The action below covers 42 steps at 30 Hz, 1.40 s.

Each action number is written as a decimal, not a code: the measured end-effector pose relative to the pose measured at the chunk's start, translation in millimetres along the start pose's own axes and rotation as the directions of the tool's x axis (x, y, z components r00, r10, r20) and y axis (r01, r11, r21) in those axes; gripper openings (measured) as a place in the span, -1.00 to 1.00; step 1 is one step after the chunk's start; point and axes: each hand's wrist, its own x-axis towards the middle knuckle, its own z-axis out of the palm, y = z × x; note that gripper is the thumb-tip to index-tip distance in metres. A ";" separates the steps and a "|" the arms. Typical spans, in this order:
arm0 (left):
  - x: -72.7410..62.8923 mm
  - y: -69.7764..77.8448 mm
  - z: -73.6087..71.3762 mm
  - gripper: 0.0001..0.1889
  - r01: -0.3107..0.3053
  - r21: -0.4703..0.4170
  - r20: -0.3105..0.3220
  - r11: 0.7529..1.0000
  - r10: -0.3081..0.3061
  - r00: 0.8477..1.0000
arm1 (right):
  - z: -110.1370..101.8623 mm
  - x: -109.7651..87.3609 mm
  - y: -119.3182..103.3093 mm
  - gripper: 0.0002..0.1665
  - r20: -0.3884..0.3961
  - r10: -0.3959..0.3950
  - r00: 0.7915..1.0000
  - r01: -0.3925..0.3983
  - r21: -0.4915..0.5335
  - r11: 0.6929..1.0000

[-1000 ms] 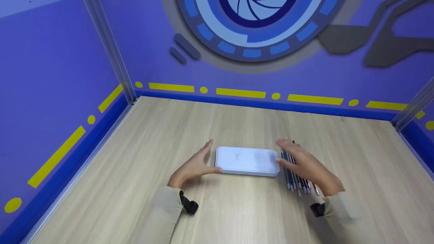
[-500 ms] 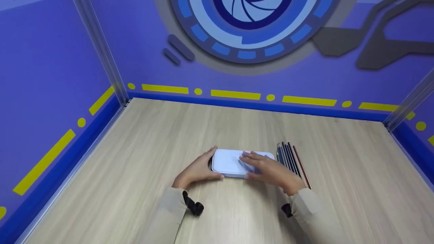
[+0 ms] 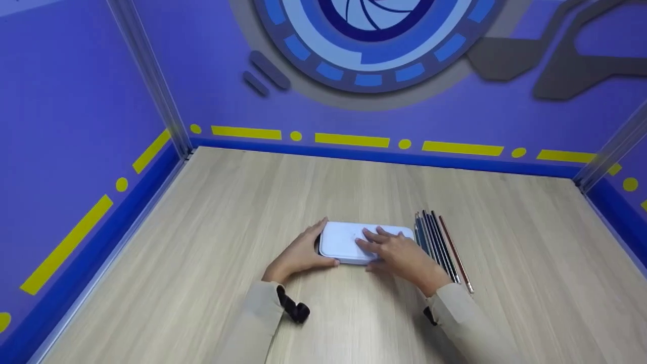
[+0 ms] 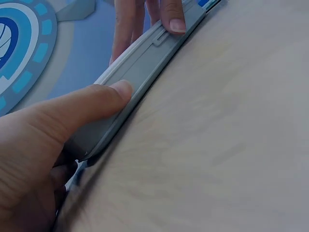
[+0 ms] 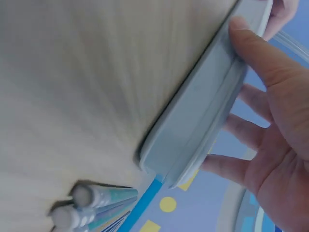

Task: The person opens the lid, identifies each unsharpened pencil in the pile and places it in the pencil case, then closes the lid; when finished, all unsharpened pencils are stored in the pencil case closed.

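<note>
Shifts right hand [image 3: 404, 255] from pencils [image 3: 446, 246] onto case [image 3: 339, 240], spread-fingered; grips left end with left hand [image 3: 298, 254], long axis parallel to far edge of bench [image 3: 354, 187].

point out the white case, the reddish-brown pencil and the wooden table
white case [image 3: 338, 240]: head view, left part of its top face
reddish-brown pencil [image 3: 456, 254]: head view, about halfway along its shaft
wooden table [image 3: 283, 193]: head view, bare surface beyond the case

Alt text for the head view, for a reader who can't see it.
The left hand grips the left end of a white case on a wooden table; the right hand holds its near edge and top. Pencils lie right of the case.
</note>
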 end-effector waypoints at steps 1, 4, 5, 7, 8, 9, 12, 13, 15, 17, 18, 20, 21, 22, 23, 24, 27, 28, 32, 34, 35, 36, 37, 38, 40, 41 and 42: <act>0.3 0.3 0.7 0.16 -0.001 0.003 -0.004 1.000 0.001 1.000 | 0.5 -0.6 0.9 -0.30 -0.013 -0.019 1.000 0.019 -0.029 0.999; 0.4 0.3 2.5 0.16 -0.008 0.002 -0.013 1.000 0.008 1.000 | 1.8 -1.6 2.8 -0.33 -0.010 -0.065 0.998 0.064 -0.120 0.991; 0.2 0.1 3.0 0.16 -0.009 0.002 -0.015 1.000 0.010 1.000 | 2.2 -1.7 3.1 -0.33 0.000 -0.080 0.997 0.079 -0.152 0.985; -0.5 -0.4 3.5 0.16 -0.008 0.004 -0.020 1.000 0.008 1.000 | 2.6 -1.2 3.3 -0.34 0.015 -0.114 0.993 0.115 -0.219 0.969; -0.7 -0.7 3.5 0.16 -0.009 0.004 -0.021 1.000 0.009 1.000 | 2.8 -0.6 3.5 -0.34 0.021 -0.132 0.991 0.133 -0.254 0.958; -0.8 -0.8 3.2 0.16 -0.009 0.008 -0.023 1.000 0.009 1.000 | 2.7 0.1 3.5 -0.34 0.025 -0.151 0.988 0.151 -0.288 0.946; -0.3 -0.9 1.6 0.15 -0.015 0.018 -0.030 1.000 0.016 0.999 | 2.0 2.4 4.4 -0.34 0.032 -0.191 0.981 0.189 -0.371 0.909; -0.9 -1.4 1.0 0.15 -0.016 0.020 -0.031 1.000 0.017 0.999 | 2.1 3.3 4.1 -0.34 0.038 -0.200 0.979 0.199 -0.389 0.899; -1.7 -2.0 0.0 0.14 -0.018 0.021 -0.032 1.000 0.019 0.999 | 2.3 4.6 3.7 -0.33 0.056 -0.210 0.976 0.214 -0.418 0.883; -2.2 -2.1 -0.7 0.14 -0.023 0.015 -0.034 1.000 0.023 0.999 | 2.5 5.3 3.4 -0.32 0.076 -0.217 0.973 0.228 -0.442 0.868; -2.5 -2.0 -0.8 0.14 -0.024 0.012 -0.035 1.000 0.025 0.999 | 2.5 5.5 3.1 -0.31 0.085 -0.224 0.971 0.238 -0.454 0.859; -2.9 -1.5 -0.6 0.15 -0.025 0.004 -0.035 1.000 0.025 0.999 | 3.1 5.2 3.2 -0.30 0.096 -0.240 0.966 0.256 -0.478 0.840; -3.0 -1.3 -0.4 0.15 -0.026 0.000 -0.034 1.000 0.026 0.999 | 3.4 4.8 3.4 -0.30 0.096 -0.250 0.963 0.265 -0.488 0.832; -3.1 -0.9 -0.1 0.15 -0.026 -0.002 -0.031 1.000 0.026 0.999 | 3.7 4.3 3.8 -0.30 0.095 -0.259 0.961 0.271 -0.500 0.823; -3.2 -0.7 0.3 0.15 -0.025 -0.005 -0.028 1.000 0.025 0.999 | 3.9 3.7 4.4 -0.30 0.091 -0.271 0.958 0.279 -0.510 0.814; -3.2 -0.3 0.6 0.15 -0.025 -0.010 -0.024 1.000 0.025 0.999 | 3.8 3.1 5.0 -0.30 0.084 -0.284 0.955 0.285 -0.516 0.808; -2.7 0.2 0.7 0.15 -0.023 -0.024 -0.020 0.999 0.022 1.000 | 3.2 2.3 7.3 -0.29 0.059 -0.308 0.950 0.292 -0.524 0.800; -2.0 0.8 1.0 0.15 -0.023 -0.028 -0.023 0.999 0.023 0.999 | 2.5 1.9 8.5 -0.29 0.051 -0.308 0.950 0.289 -0.518 0.805; 0.4 1.3 0.0 0.16 -0.017 -0.025 -0.039 1.000 0.016 0.999 | -1.0 2.1 12.0 -0.32 0.020 -0.302 0.953 0.277 -0.453 0.847; 0.7 0.4 -0.2 0.17 -0.016 -0.020 -0.044 1.000 0.015 0.999 | -0.8 1.8 13.7 -0.35 -0.007 -0.300 0.954 0.271 -0.411 0.871; 0.3 0.2 -0.2 0.17 -0.012 -0.022 -0.043 1.000 0.011 0.999 | -0.8 1.3 14.3 -0.37 -0.021 -0.300 0.954 0.268 -0.391 0.881; 0.0 0.0 -0.1 0.18 -0.008 -0.026 -0.041 1.000 0.007 0.999 | -0.8 0.3 14.8 -0.38 -0.035 -0.298 0.954 0.265 -0.371 0.890; -0.5 -0.1 0.3 0.18 -0.002 -0.033 -0.038 0.999 0.001 0.999 | -0.6 -0.6 15.5 -0.39 -0.048 -0.297 0.954 0.261 -0.359 0.896; -0.9 -0.2 0.8 0.18 0.001 -0.041 -0.036 0.999 -0.002 0.999 | -0.7 -1.4 16.0 -0.41 -0.063 -0.294 0.954 0.256 -0.343 0.904; -2.0 -0.1 2.2 0.19 0.013 -0.057 -0.032 0.998 -0.015 0.999 | -1.9 -3.0 16.3 -0.43 -0.085 -0.275 0.958 0.239 -0.298 0.924; -2.6 -0.3 3.1 0.19 0.019 -0.060 -0.031 0.998 -0.020 0.999 | -2.9 -3.7 16.3 -0.45 -0.096 -0.269 0.958 0.234 -0.275 0.932; -3.3 -0.7 4.1 0.19 0.023 -0.068 -0.032 0.997 -0.026 0.999 | -3.8 -4.4 16.2 -0.46 -0.105 -0.260 0.960 0.228 -0.248 0.941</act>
